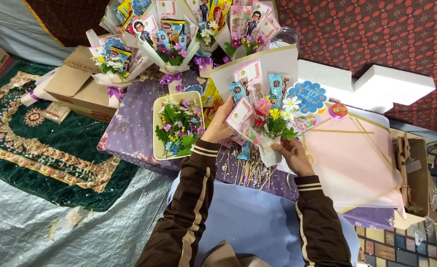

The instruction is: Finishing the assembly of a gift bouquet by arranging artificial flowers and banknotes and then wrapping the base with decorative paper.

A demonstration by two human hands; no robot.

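Bouquet [270,118] of small fabric flowers, folded pink paper notes and glossy snack sachets stands over the purple patterned cloth [129,128], backed by stiff cream paper. Left hand [218,127] clasps the notes; right hand [293,154] grips its white wrapped stem.

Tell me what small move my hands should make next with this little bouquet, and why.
Probably slide the folded note under your left hand down among the flowers. Your right hand already grips the white-wrapped stem of the bouquet, and the note sits loose at its left edge beside the pink flower.
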